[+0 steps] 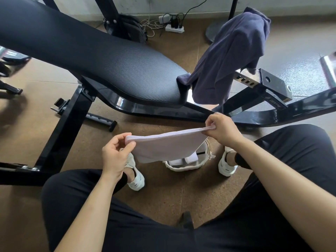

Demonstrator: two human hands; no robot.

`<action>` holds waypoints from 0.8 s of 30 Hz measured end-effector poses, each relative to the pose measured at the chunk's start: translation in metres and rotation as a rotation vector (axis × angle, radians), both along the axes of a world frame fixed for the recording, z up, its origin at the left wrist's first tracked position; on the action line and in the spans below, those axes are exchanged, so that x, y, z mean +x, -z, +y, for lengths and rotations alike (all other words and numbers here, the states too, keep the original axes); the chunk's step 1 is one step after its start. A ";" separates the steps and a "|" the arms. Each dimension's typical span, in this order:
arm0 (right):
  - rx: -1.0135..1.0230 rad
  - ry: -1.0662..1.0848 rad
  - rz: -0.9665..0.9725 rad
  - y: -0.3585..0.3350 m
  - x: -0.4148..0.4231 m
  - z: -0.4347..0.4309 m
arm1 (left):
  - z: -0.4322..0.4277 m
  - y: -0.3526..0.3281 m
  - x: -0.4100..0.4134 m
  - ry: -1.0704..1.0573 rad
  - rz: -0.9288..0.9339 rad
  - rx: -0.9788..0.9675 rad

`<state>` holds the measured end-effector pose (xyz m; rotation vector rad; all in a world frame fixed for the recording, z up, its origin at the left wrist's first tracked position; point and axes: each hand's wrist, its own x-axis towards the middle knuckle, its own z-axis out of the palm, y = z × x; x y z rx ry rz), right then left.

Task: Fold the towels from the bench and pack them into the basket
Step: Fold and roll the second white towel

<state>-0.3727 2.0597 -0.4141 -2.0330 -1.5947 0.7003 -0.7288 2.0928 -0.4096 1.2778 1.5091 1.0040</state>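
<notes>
Already two folded towels (182, 160) lie in the basket (183, 167), directly below the fingers. The left hand (116, 153) and right hand (223, 131) each pinch an upper corner of a white towel (167, 146), thumb and fingers clamped on the cloth, which hangs taut between them. Beyond the right fingers, a dark towel (231, 59) lies draped on the bench (109, 60), unfolded. I judge the task about midway: this towel needs more folding, and the dark one is untouched.

A folded white cloth towel (167, 145), pinched by left hand (114, 153) and right hand (224, 129), hangs over a white rope basket (181, 167) holding smaller folded white towels (176, 162). A dark blue-grey towel (231, 57) hangs at the black padded tabletop's (109, 60) end.
</notes>
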 end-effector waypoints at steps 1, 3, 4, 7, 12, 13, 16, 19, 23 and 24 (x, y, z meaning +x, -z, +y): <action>-0.045 0.001 0.034 -0.001 0.003 0.001 | -0.001 -0.001 0.000 0.025 0.040 0.007; -0.089 -0.032 0.100 -0.005 0.009 0.001 | -0.002 -0.002 0.002 0.034 0.094 0.034; -0.092 -0.057 0.150 -0.007 0.012 0.000 | -0.002 -0.002 0.002 0.021 0.111 0.061; -0.101 -0.085 0.341 -0.017 0.020 -0.003 | 0.001 0.000 -0.002 -0.028 0.092 0.098; 0.052 0.059 0.623 -0.024 0.019 -0.003 | 0.002 -0.004 -0.002 -0.100 0.066 0.189; 0.079 0.098 0.688 -0.024 0.019 -0.003 | 0.002 -0.004 -0.003 -0.096 0.074 0.208; -0.096 0.010 0.534 -0.020 0.022 -0.005 | 0.005 0.004 -0.005 0.001 0.139 0.077; -0.153 0.047 0.477 -0.014 0.025 -0.004 | 0.009 0.009 -0.005 0.017 0.140 0.013; -0.029 0.196 0.600 -0.014 0.019 -0.001 | 0.009 0.008 -0.001 -0.003 0.136 0.018; -0.013 0.216 0.606 -0.011 0.016 -0.001 | 0.009 0.007 0.001 -0.012 0.131 0.005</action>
